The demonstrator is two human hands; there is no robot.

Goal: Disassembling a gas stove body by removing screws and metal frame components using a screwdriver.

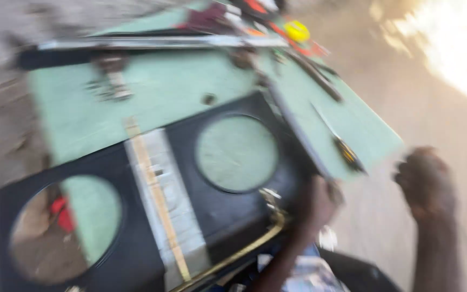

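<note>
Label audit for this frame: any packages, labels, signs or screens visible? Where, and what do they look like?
None can be made out; the frame is motion-blurred.
Nearest candidate: pale rectangular strip across the black panel with two round cut-outs, between the holes; whether it is a label cannot be told.

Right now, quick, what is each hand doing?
Left hand: grips the edge of the black panel with two round holes.
Right hand: curled in the air, holding nothing visible; too blurred to be sure.

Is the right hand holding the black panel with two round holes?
No, the right hand is a closed fist in the air beside the green table, clear of the black panel; the left hand is at its edge.
</note>
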